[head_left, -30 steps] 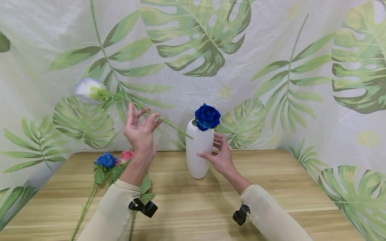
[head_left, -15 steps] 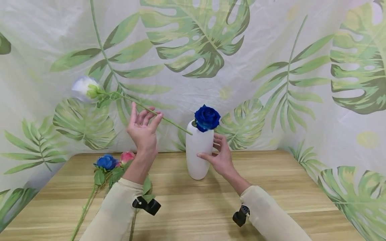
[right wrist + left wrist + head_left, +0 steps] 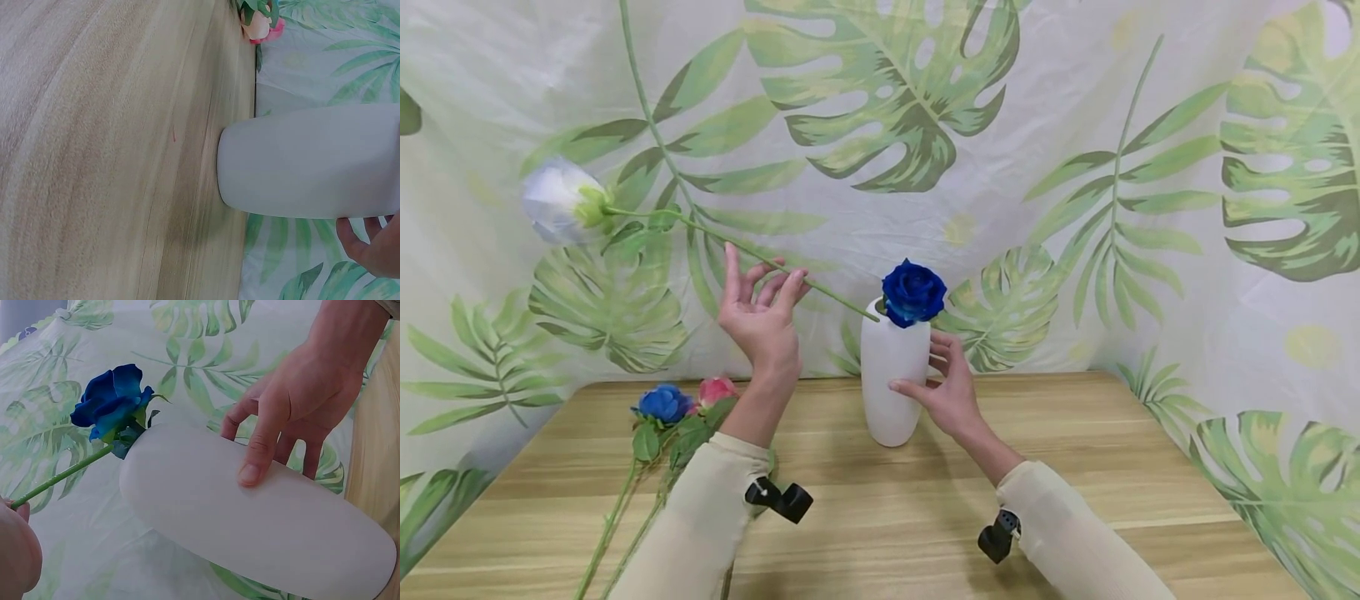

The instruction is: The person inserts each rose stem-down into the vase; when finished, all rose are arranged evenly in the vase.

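A white vase stands upright on the table, with a dark blue rose in its mouth. My right hand holds the vase from the right side, thumb across its front. In my left hand, fingers and thumb pinch the green stem of a white flower. That stem slants down to the right, and its cut end is at the vase's rim; whether it touches is hard to tell. In the left wrist view, the stem overlaps the blue rose beside the vase.
On the wooden table, left of the vase, lie a blue flower and a pink flower with long stems, partly behind my left forearm. A leaf-printed cloth hangs behind the table.
My left hand has shifted slightly right, and the white flower's head has swung left and up. Its stem end has risen from the vase's side to the rim. My right hand stays put.
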Motion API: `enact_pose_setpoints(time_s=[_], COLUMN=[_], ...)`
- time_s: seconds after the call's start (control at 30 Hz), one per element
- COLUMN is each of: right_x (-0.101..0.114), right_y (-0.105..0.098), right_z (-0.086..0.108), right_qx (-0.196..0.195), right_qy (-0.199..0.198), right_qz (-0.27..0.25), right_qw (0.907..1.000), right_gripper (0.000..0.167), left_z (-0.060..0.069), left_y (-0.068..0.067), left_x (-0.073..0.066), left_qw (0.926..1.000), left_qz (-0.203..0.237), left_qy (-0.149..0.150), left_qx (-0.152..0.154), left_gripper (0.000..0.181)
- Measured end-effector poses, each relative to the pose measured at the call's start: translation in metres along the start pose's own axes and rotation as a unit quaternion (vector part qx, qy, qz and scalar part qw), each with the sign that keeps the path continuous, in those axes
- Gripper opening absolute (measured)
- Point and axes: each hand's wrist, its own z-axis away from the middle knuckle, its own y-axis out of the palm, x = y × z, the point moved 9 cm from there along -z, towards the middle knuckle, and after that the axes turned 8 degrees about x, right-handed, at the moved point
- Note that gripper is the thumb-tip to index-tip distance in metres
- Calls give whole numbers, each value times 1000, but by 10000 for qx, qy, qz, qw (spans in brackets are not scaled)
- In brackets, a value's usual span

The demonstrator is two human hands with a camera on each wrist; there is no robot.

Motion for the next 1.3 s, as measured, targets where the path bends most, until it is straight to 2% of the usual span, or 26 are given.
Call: enact_pose_setpoints(time_s=[0.13, 0.23, 0.5, 0.67, 0.87, 1.1, 1.3], right_x=[0, 1, 0, 0, 1, 0, 0], right_y=[0, 0, 0, 1, 2, 1, 0], right_z=[0, -1, -3, -3, -3, -1, -2], right_qx=[-12, -28, -26, -10, 1, -28, -52], right_qy=[2, 4, 40, 13, -29, -13, -30], right_qz=[11, -9, -3, -40, -35, -45, 14], right_qw=[10000, 10000, 10000, 10000, 10000, 10000, 10000], right_gripper=[80, 80, 78, 77, 77, 77, 77], left_z=[-1, -1, -1, 0, 2, 9, 13], left_y=[3, 4, 5, 8, 12, 20, 29], left_x=[-1, 0, 8, 12, 15, 20, 23], left_qw=[9995, 9990, 9981, 9975, 9972, 9954, 9918], left_qz=[-142, -226, -472, -666, -701, -810, -937], left_qy=[272, 369, 288, 229, 261, 251, 382], left_qx=[-47, -105, -262, -113, 84, 453, 786], left_gripper=[91, 93, 96, 102, 100, 98, 96])
